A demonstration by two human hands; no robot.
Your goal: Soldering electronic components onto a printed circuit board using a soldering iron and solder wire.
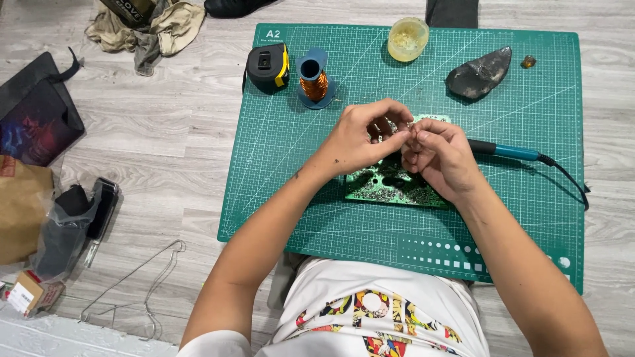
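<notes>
In the head view, both hands meet at the centre of the frame above a green circuit board [390, 185] that lies on a green cutting mat [297, 152]. The left hand [360, 139] has its fingers curled, thumb and forefinger pinched together toward the right hand [440, 158], whose fingertips are likewise pressed together at the same spot. Whatever they pinch is too small to make out; it may be a thin wire, but I cannot tell. The hands hide the upper middle of the board, so only its lower edge and upper right corner show.

A teal-handled soldering iron [509, 152] lies right of the hands; its tip is hidden behind the right hand and its cord runs to the mat's right edge. At the mat's upper part sit a tape measure [268, 66], a spool of copper wire [314, 79], a round yellowish jar [408, 38] and a dark grey lump [479, 73]. A wire hanger [142, 284] lies on the floor at lower left.
</notes>
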